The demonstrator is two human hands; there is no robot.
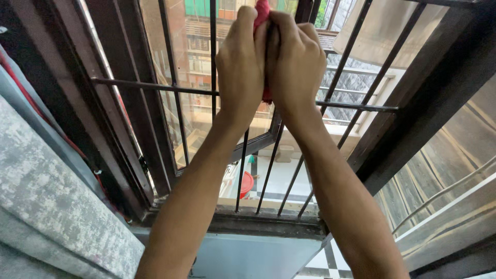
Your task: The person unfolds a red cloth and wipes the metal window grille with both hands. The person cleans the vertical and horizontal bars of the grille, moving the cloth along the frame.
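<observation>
Both my arms reach up in front of a barred window. My left hand (240, 64) and my right hand (295, 62) are pressed together, each closed around a red cloth (261, 11) that pokes out above my fingers and shows a little below them. The cloth is held against the dark metal window bars (356, 107), near an upright bar just above the horizontal crossbar. Most of the cloth is hidden inside my fists.
An open glass pane (191, 108) swings outward on the left behind the bars, and a second pane (444, 170) stands at the right. The dark window sill (268, 219) runs below. A grey patterned surface (46, 206) fills the lower left. Buildings and a red tub (247, 183) lie outside.
</observation>
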